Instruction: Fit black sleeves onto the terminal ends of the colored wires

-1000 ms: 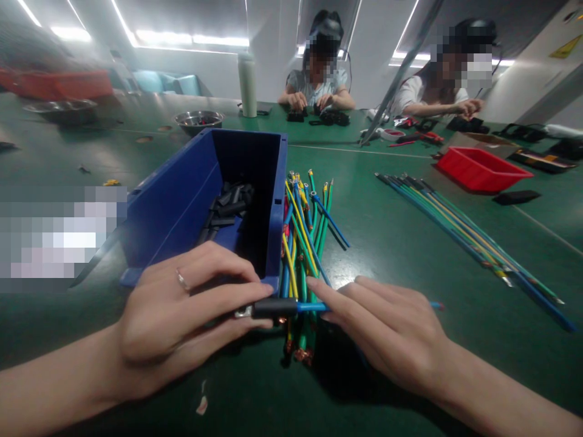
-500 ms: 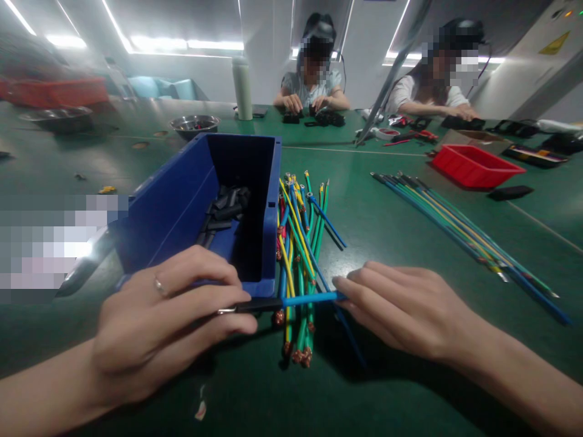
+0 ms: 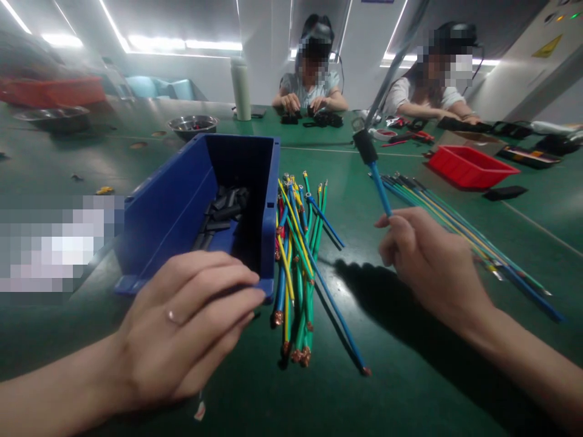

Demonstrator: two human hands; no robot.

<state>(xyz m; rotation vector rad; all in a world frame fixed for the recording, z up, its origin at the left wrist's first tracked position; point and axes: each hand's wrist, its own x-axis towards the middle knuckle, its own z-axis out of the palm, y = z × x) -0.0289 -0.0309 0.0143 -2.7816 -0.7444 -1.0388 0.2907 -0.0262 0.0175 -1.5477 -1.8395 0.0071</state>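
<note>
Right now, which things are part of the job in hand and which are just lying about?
In hand: right hand gripping blue wire with black sleeve; left hand at blue bin of sleeves; wire pile; wire row.
Lying about: red tray, steel bowl, bottle.

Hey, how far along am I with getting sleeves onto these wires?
Done, it seems: the row of wires on the right carries black sleeves at its far ends. In hand: your right hand holds up a blue wire with a black sleeve near its tip; your left hand rests at the blue bin. Left: the pile of wires beside the bin, copper ends bare.
</note>
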